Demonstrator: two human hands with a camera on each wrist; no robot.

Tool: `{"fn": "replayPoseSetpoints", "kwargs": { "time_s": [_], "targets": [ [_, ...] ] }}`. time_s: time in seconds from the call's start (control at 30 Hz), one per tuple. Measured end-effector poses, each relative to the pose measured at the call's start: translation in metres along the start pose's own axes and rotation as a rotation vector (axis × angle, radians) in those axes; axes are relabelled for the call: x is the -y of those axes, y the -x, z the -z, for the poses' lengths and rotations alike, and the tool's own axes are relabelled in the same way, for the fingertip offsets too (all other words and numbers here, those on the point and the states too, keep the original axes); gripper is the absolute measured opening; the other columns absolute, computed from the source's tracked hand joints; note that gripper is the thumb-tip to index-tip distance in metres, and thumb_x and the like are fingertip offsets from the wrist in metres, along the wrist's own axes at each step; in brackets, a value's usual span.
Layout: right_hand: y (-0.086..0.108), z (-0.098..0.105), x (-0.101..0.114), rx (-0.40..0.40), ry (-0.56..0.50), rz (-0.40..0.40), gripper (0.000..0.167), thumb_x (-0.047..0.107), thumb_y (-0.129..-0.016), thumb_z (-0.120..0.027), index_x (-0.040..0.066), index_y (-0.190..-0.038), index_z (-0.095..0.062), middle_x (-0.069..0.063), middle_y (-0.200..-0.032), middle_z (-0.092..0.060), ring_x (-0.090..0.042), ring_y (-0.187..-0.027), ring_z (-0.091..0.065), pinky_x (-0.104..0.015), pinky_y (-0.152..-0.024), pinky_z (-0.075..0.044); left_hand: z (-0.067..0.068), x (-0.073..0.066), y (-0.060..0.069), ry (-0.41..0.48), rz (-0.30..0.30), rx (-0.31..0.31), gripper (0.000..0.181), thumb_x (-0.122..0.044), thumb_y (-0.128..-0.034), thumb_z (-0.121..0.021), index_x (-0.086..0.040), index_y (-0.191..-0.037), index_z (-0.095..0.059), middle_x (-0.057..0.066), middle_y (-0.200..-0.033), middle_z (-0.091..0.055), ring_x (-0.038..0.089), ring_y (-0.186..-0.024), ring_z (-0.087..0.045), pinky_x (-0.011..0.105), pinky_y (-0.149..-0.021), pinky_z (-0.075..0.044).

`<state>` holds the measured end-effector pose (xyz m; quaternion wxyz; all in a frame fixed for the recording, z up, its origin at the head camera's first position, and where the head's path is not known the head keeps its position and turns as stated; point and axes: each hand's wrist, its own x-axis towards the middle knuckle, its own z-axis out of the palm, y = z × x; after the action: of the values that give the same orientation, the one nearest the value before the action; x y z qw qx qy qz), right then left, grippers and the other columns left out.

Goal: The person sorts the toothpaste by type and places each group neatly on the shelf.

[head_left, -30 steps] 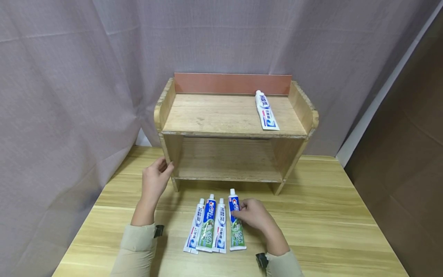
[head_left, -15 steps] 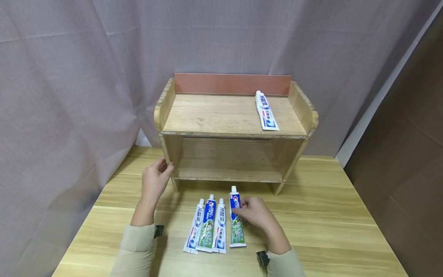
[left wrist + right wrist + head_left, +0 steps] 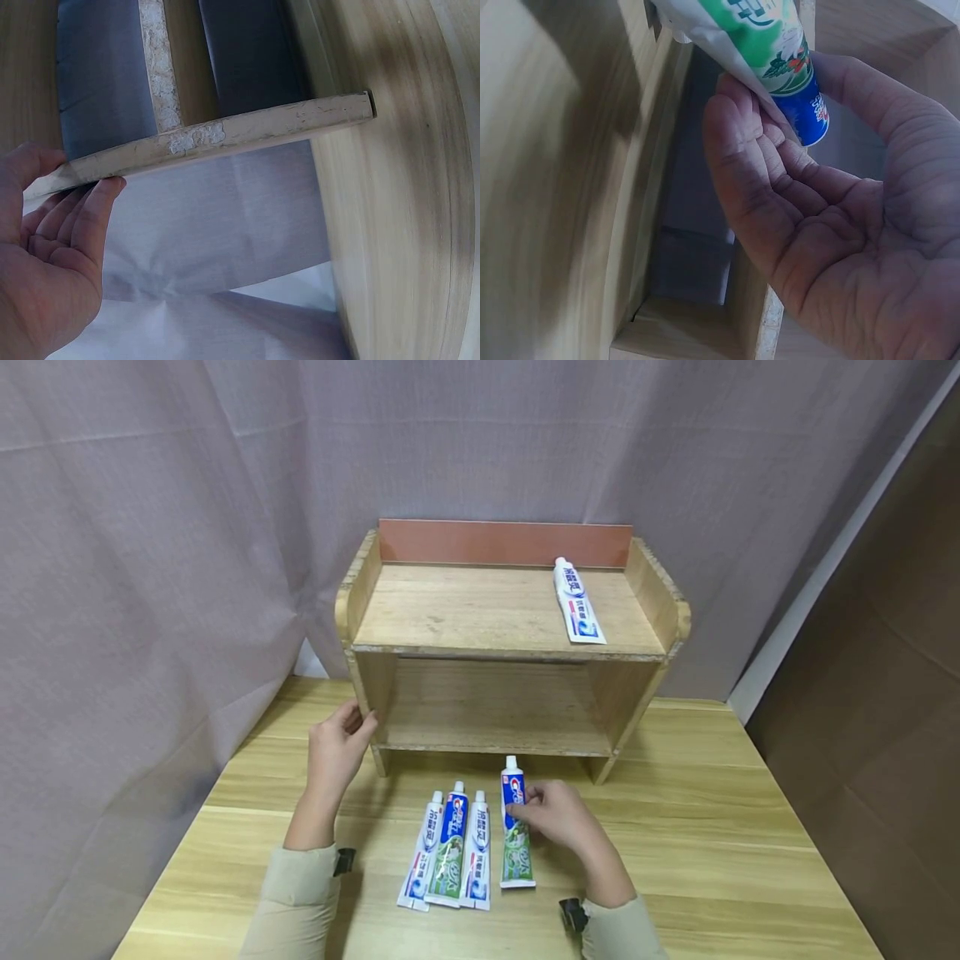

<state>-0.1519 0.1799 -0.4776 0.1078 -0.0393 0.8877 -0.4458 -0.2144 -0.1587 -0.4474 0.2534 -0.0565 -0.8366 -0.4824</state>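
My right hand (image 3: pixel 558 814) pinches a blue and green toothpaste tube (image 3: pixel 516 839) between thumb and fingers, cap pointing toward the shelf. In the right wrist view the tube (image 3: pixel 780 52) sits between the thumb and the curled fingers. At the left, my left hand (image 3: pixel 339 743) grips the front edge of the wooden shelf's left side panel (image 3: pixel 247 131), thumb on one face and fingers on the other. Left of the held tube lie two white toothpaste tubes (image 3: pixel 476 860) and another blue and green tube (image 3: pixel 448 852), side by side. One more white tube (image 3: pixel 579 606) rests on the top shelf board.
The two-tier wooden shelf (image 3: pixel 465 610) stands at the back of the wooden table (image 3: pixel 720 843), with a reddish-brown strip (image 3: pixel 506 542) along its top rear. Grey curtain (image 3: pixel 480 435) hangs behind it. A dark brown panel (image 3: pixel 862 652) rises at the right.
My right hand has carried the blue and green toothpaste tube slightly forward and to the right, away from the other tubes. The left hand keeps its grip on the shelf panel.
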Motion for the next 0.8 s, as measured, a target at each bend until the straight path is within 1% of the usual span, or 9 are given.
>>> {"fn": "replayPoseSetpoints", "kwargs": {
  "time_s": [0.27,0.47,0.7,0.8],
  "targets": [
    [0.001,0.006,0.005,-0.016,0.014,0.0,0.022,0.023,-0.086,-0.078,0.007,-0.083,-0.063,0.001,-0.061,-0.054,-0.012,-0.053,-0.046,-0.02,-0.046,-0.039,0.0,0.0,0.0,0.004,0.01,0.002,0.028,-0.012,-0.0943,-0.068,0.003,-0.118,-0.069,0.025,-0.112,-0.07,0.035,-0.103,-0.071,0.031,-0.084,-0.061],
    [-0.001,0.007,0.006,-0.033,0.029,-0.001,0.022,0.023,-0.085,-0.079,0.007,-0.084,-0.064,0.0,-0.062,-0.055,-0.013,-0.055,-0.047,-0.021,-0.047,-0.039,0.0,-0.001,0.0,0.005,0.012,0.0,0.03,-0.013,-0.0946,-0.068,0.004,-0.12,-0.069,0.025,-0.113,-0.07,0.036,-0.103,-0.07,0.032,-0.084,-0.061],
    [-0.002,0.009,0.009,-0.047,0.047,0.031,0.022,0.023,-0.085,-0.08,0.006,-0.084,-0.065,-0.001,-0.064,-0.057,-0.013,-0.055,-0.049,-0.023,-0.047,-0.042,0.0,0.001,0.0,-0.002,0.008,0.0,0.031,-0.015,-0.095,-0.068,0.002,-0.121,-0.069,0.024,-0.113,-0.07,0.035,-0.104,-0.07,0.032,-0.084,-0.061],
    [-0.003,0.011,0.009,-0.047,0.049,0.021,0.022,0.023,-0.085,-0.08,0.006,-0.086,-0.066,-0.001,-0.065,-0.058,-0.013,-0.056,-0.05,-0.022,-0.047,-0.042,0.0,0.001,0.0,-0.003,0.008,0.003,0.031,-0.015,-0.0951,-0.068,0.002,-0.121,-0.069,0.024,-0.113,-0.07,0.034,-0.104,-0.07,0.032,-0.084,-0.061]
  ]
}}
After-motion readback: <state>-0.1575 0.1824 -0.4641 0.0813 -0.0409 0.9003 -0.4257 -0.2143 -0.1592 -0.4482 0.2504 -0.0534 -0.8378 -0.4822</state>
